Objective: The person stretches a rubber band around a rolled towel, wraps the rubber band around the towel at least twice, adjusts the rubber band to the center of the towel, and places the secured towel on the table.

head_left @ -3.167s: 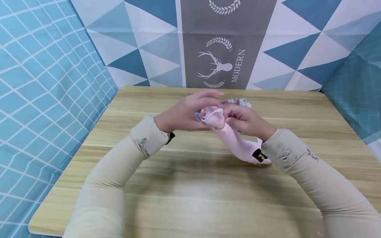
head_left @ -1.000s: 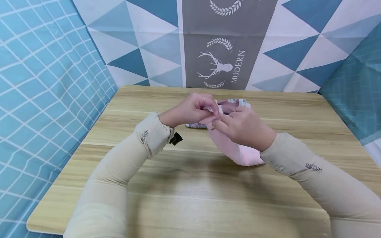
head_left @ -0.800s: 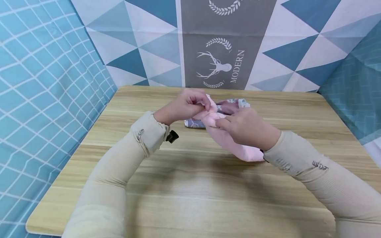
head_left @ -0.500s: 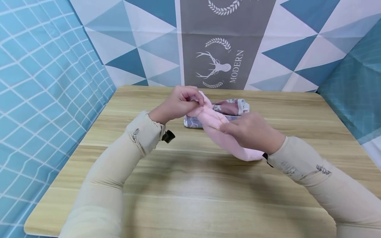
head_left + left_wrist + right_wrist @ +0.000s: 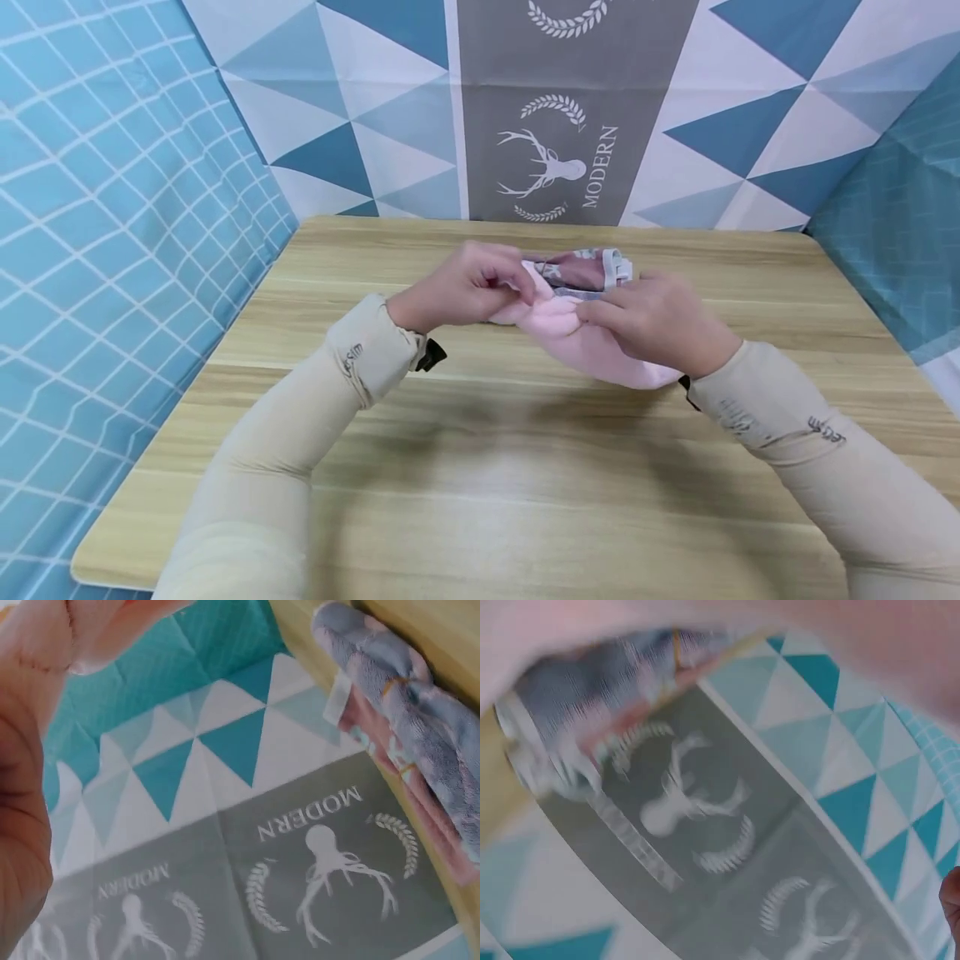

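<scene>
A pink towel (image 5: pixel 607 357), rolled long with a twisted end, is stretched between both hands above the table. My left hand (image 5: pixel 476 287) pinches the twisted end between thumb and fingers. Further along the roll, my right hand (image 5: pixel 663 321) pinches the towel beside a thin orange-yellow rubber band (image 5: pixel 575 328), which is partly hidden; whether the fingers hold the band too I cannot tell. In the left wrist view a strip of pink towel (image 5: pixel 94 634) shows beside my left hand (image 5: pixel 19 847). The right hand is a blur across the top of its own wrist view.
Behind the hands lie rolled towels: a grey-blue one (image 5: pixel 435 720) with a rubber band around it, and a mauve one (image 5: pixel 581 271) with a pale edge. The wooden table (image 5: pixel 480 483) meets a patterned backdrop (image 5: pixel 390 125) at its far edge.
Earlier the left hand was spread around the bunched end; now it pinches it. The right hand has drawn right along the roll, and the band sits further from the end. The towel's far end has risen.
</scene>
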`<state>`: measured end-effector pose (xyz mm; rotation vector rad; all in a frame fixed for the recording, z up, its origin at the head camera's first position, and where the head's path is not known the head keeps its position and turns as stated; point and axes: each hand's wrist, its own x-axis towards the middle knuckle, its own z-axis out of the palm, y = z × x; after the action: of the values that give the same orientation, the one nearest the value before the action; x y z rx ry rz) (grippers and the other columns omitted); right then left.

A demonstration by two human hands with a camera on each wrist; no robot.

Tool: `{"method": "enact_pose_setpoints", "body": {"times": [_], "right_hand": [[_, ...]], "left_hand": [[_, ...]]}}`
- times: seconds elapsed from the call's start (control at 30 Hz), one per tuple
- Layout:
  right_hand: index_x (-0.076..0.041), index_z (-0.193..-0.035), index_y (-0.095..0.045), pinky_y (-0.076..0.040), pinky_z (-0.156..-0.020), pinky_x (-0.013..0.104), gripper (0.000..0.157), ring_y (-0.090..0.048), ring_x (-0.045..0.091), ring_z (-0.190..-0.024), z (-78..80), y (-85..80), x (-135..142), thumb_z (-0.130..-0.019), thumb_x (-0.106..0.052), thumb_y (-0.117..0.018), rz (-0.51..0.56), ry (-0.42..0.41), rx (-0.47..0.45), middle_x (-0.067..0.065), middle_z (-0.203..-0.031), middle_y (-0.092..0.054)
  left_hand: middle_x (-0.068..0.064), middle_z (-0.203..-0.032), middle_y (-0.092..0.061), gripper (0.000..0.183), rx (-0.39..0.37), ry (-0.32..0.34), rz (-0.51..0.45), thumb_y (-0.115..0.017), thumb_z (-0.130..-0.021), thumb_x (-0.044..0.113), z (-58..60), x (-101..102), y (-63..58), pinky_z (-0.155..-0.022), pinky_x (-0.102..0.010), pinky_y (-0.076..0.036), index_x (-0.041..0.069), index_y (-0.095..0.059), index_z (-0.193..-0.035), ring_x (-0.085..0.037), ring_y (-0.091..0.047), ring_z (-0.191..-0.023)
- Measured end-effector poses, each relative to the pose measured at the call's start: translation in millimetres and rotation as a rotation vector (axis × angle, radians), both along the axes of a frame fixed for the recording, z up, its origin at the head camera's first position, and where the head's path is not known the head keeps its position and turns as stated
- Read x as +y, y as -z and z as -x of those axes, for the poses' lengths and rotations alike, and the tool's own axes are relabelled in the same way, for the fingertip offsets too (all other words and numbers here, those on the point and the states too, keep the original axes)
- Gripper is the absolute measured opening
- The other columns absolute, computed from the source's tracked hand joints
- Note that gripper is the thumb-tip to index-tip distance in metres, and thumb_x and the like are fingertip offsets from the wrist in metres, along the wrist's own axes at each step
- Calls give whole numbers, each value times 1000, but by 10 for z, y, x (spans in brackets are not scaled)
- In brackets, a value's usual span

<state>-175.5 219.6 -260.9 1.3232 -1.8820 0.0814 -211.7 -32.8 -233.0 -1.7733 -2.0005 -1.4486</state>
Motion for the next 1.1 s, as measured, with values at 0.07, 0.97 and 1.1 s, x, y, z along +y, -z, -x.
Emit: {"method": "enact_pose_setpoints", "body": {"times": [0.07, 0.97, 1.1], "right_hand": [[-13, -87, -59, -25, -38, 28, 25, -43, 20, -42, 46, -101, -13, -94, -2, -38, -58, 0, 61, 5, -62, -59], [-13, -60, -45, -22, -36, 27, 42, -33, 11, -36, -99, 89, -297, -97, -32, -41, 150, 96, -3, -4, -44, -33], [-11, -72, -55, -29, -41, 26, 30, -38, 12, -41, -117, 152, -337, -98, -10, -39, 49, -7, 75, -3, -49, -41]], "left_hand": [[-7, -69, -56, 22, 44, 39, 57, -54, -75, -21, -30, 38, -28, -57, -24, -38, -3, -66, -72, -15, -45, -63], [-8, -69, -62, 22, -340, -489, 41, -49, -80, -11, -73, 238, -125, -48, -18, -30, -6, -70, -80, -6, -35, -51], [-6, -68, -63, 22, -373, -494, 62, -49, -81, -10, -37, 254, -122, -47, -18, -30, -6, -70, -80, -5, -34, -49]]}}
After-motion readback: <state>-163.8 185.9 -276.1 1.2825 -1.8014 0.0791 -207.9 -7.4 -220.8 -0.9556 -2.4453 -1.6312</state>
